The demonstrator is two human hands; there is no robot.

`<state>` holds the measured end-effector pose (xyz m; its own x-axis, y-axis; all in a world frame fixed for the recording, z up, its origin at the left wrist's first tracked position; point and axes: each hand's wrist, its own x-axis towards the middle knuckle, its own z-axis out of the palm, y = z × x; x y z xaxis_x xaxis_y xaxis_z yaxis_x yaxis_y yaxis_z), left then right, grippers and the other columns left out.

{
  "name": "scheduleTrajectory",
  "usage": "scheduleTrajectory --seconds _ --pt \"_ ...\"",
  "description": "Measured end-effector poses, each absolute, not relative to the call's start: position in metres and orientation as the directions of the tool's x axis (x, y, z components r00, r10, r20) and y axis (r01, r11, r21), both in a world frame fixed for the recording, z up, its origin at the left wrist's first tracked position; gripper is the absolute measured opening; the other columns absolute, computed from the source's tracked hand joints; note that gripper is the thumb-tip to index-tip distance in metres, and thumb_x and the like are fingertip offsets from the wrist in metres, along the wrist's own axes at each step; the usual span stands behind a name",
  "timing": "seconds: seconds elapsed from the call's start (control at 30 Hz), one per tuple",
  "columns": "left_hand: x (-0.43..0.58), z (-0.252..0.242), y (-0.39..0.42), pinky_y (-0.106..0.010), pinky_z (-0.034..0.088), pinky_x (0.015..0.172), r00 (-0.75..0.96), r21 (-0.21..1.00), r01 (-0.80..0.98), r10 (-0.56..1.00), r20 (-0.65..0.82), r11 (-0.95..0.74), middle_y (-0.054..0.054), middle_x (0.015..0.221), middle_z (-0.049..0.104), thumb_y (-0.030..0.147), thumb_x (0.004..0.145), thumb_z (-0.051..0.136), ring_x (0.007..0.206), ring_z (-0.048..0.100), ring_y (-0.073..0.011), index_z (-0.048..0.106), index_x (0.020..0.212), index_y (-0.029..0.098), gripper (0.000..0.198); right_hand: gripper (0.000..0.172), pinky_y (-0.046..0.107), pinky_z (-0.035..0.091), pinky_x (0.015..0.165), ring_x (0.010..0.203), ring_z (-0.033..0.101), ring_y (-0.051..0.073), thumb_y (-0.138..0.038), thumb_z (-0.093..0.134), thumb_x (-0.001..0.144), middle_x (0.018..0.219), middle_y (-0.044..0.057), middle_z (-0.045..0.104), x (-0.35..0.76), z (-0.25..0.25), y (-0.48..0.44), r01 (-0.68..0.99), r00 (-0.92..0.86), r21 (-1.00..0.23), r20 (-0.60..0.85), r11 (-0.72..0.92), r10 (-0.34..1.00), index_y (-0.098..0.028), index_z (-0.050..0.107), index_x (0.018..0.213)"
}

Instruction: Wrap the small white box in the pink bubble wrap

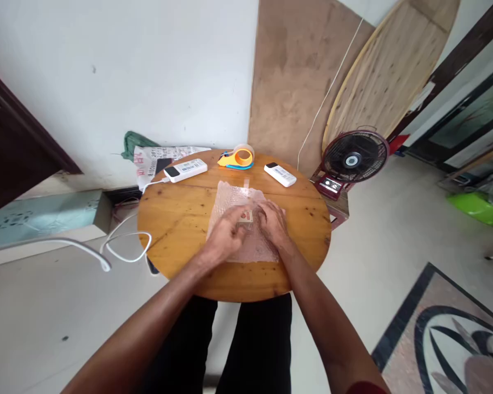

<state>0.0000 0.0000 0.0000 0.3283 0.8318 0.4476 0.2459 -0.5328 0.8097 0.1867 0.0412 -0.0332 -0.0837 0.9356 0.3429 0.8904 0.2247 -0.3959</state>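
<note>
Being flanked by the half-curled left hand (225, 231) and right hand (274, 221), any grip being unclear, a small cream rectangular red-printed box (246, 216), crinkled translucent bubble-wrap sheet (252, 253) being spread around.

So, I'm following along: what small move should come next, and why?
Perhaps fold the near edge of the bubble wrap toward the small box: the box shows between the left hand and right hand, and wrap spreads out nearer the person.
</note>
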Motion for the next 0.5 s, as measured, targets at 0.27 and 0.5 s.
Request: scheduleTrajectory --seconds 0.27,0.5 --pt "-0.003 -0.034 0.035 -0.048 0.043 0.103 0.178 0.981 -0.010 0.965 0.192 -0.194 -0.011 0.135 0.054 0.022 0.077 0.055 0.125 0.050 -0.0275 0.040 0.139 0.022 0.064 0.037 0.044 0.026 0.109 0.133 0.040 0.023 -0.005 0.046 0.074 0.122 0.001 0.066 0.187 -0.029 0.038 0.850 -0.108 -0.436 0.404 0.294 0.909 -0.025 0.066 0.099" --pt "-0.007 -0.042 0.037 -0.046 0.042 0.104 0.317 0.987 -0.027 0.935 0.160 -0.160 -0.011 0.140 0.049 0.013 0.068 0.048 0.123 0.052 -0.0250 0.024 0.148 0.021 0.083 0.032 0.044 0.029 0.111 0.127 0.049 0.025 -0.039 0.040 0.093 0.115 0.002 0.069 0.189 -0.020 0.041 0.722 -0.138 -0.636 0.253 0.272 0.958 -0.026 0.069 0.101"
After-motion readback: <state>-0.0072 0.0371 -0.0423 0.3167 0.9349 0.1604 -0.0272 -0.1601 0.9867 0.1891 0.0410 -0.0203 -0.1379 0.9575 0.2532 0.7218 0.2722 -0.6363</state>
